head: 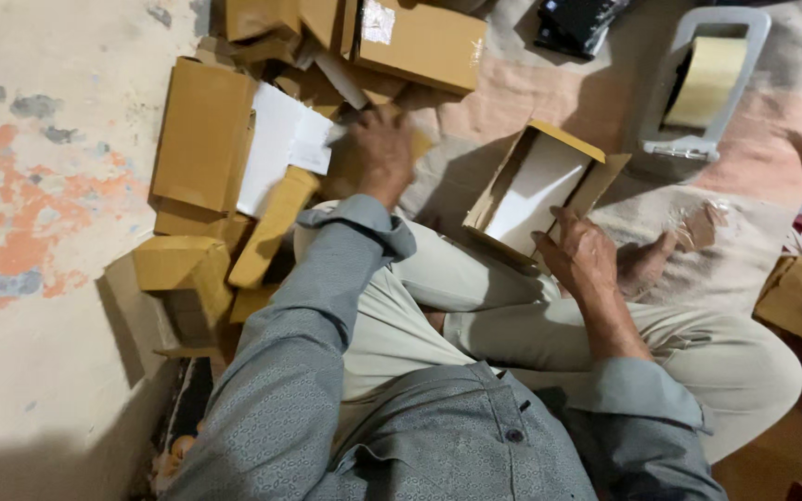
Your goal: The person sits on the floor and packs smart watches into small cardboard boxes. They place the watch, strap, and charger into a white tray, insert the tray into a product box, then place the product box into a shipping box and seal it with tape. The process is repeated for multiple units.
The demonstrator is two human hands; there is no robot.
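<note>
Nearest the camera, a grey patterned shirt and pale trousers fill the lower frame; the person sits cross-legged on the floor. The right hand (579, 252) rests at the near edge of an open brown carton (538, 186), its grip clamped on the lower wall, thumb along the rim; the carton is tilted over the knee and shows a white lining. A bare foot (644, 262) lies just beside that hand. The left hand (378, 153) reaches out to a heap of folded brown cartons (201, 139) along the wall, fingers bent down onto the pile near a white sheet (280, 139); whether the grip is closed on anything there I cannot tell. Farther off, a tape dispenser (703, 83) with a pale roll lies on the pinkish cloth (531, 93), well apart from both hands. A black object sits at the top edge.
</note>
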